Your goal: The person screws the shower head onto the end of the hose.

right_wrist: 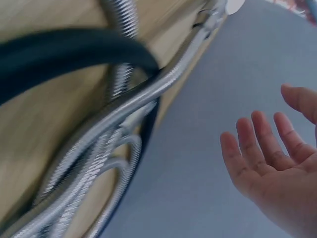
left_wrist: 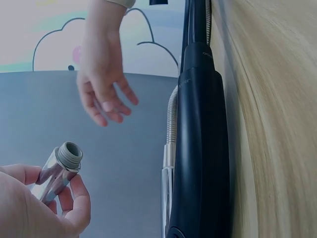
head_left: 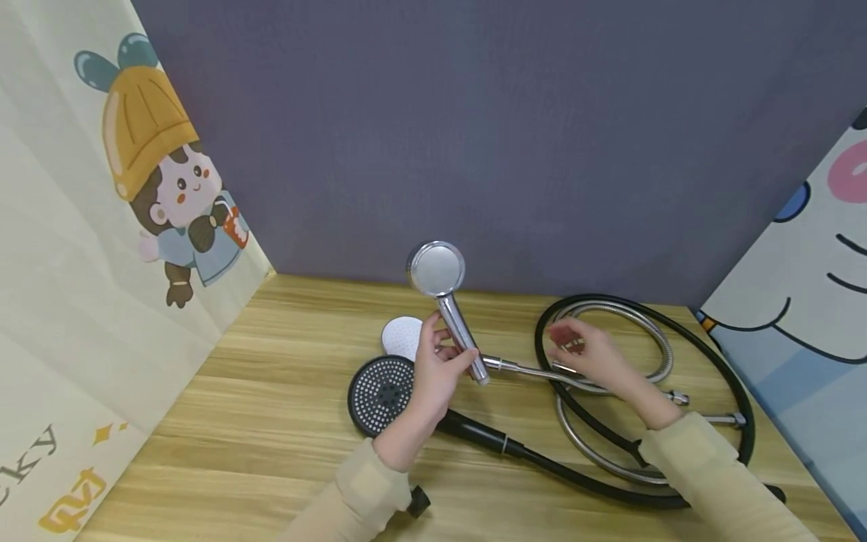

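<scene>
In the head view my left hand [head_left: 435, 376] grips the handle of a chrome shower head [head_left: 437, 269], raised with its round face up. The threaded handle end [left_wrist: 71, 154] shows in the left wrist view between thumb and fingers. My right hand [head_left: 596, 354] hovers over coiled hoses, fingers loosely bent; the right wrist view shows nothing in its palm [right_wrist: 282, 183]. Beneath the left hand lies a black shower head [head_left: 381, 395] with a black hose [head_left: 596, 485]. Behind that hand, a white-faced shower head [head_left: 401, 336] is partly hidden, joined to a metal hose [head_left: 524, 369].
Metal hose loops [head_left: 667, 354] and the black hose coil on the right of the wooden table [head_left: 223, 421]. Metal hose ends [head_left: 677, 397] lie among them. A small black part [head_left: 418, 502] sits by the left sleeve. A grey wall [head_left: 474, 135] stands behind, with printed curtains [head_left: 61, 226] at both sides.
</scene>
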The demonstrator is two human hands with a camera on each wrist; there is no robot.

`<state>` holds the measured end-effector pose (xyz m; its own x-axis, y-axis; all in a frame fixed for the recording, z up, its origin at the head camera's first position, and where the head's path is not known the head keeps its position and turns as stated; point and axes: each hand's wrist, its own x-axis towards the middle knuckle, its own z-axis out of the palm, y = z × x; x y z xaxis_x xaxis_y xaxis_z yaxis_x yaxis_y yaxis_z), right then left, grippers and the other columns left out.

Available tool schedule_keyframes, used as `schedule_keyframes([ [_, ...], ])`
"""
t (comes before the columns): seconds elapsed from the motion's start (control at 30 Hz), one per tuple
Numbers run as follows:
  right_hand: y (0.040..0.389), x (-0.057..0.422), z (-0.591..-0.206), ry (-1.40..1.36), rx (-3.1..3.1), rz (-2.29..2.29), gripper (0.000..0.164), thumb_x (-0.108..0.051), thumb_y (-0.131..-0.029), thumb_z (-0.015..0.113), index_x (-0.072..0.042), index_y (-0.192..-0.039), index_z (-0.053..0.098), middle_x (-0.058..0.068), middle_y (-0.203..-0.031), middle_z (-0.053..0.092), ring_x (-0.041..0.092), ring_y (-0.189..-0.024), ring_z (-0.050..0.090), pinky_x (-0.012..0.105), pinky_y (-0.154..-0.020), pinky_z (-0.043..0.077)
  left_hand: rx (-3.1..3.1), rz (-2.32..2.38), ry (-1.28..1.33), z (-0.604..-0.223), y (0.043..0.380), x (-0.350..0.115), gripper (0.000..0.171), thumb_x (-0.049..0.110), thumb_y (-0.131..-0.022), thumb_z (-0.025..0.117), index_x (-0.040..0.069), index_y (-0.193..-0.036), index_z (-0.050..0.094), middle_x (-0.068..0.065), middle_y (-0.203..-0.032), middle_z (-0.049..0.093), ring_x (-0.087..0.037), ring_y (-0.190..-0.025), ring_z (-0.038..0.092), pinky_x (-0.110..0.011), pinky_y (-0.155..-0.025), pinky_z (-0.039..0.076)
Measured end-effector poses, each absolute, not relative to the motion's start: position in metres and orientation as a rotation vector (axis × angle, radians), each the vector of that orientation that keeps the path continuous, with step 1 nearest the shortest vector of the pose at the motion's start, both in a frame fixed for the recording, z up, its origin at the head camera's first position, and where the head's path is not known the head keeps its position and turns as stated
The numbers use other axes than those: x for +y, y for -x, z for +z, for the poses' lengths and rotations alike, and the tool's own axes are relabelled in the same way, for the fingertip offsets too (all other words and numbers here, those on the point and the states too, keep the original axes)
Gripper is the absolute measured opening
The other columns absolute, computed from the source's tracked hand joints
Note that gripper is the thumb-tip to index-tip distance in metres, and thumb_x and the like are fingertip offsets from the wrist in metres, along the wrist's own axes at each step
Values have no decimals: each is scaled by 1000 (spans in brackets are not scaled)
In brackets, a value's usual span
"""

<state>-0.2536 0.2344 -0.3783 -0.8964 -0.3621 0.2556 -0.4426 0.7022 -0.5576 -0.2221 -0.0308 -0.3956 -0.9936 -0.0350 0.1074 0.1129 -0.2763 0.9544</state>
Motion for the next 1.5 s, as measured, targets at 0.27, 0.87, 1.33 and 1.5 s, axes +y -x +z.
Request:
schedule_keyframes([
  [0.27, 265, 258, -400, -578, -2851, 868, 35, -16, -83, 72, 2, -110, 60, 16, -101, 65, 32, -91, 62, 46, -75, 56, -1844, -2433, 56, -395, 222, -33, 74, -7, -77, 69, 18, -139, 37, -14, -111, 51, -13, -75, 54, -25, -59, 55],
  [0.87, 290, 294, -422, -848, -3098, 673, 34, -16, -80, 75, -4, -109, 62, 5, -98, 65, 24, -91, 61, 42, -77, 54, -1854, -2436, 29, -396, 221, -33, 74, -8, -77, 68, 18, -139, 37, -11, -107, 52, -12, -73, 54, -25, -58, 54],
  [1.33, 306, 300, -428, -1073, -3103, 543, 20, -18, -79, 74, -11, -95, 65, -4, -87, 60, 11, -78, 56, 25, -65, 50, -1832, -2452, 24, -397, 221, -34, 74, -8, -77, 67, 18, -139, 37, -11, -107, 51, -13, -74, 53, -25, -58, 54],
  [1.5, 307, 299, -430, -1065, -3098, 509, 17, -21, -78, 74, -13, -90, 65, -6, -83, 56, 7, -73, 50, 22, -60, 46, -1851, -2450, 20, -397, 221, -36, 73, -7, -78, 66, 18, -140, 35, -12, -108, 51, -14, -76, 54, -25, -59, 53],
])
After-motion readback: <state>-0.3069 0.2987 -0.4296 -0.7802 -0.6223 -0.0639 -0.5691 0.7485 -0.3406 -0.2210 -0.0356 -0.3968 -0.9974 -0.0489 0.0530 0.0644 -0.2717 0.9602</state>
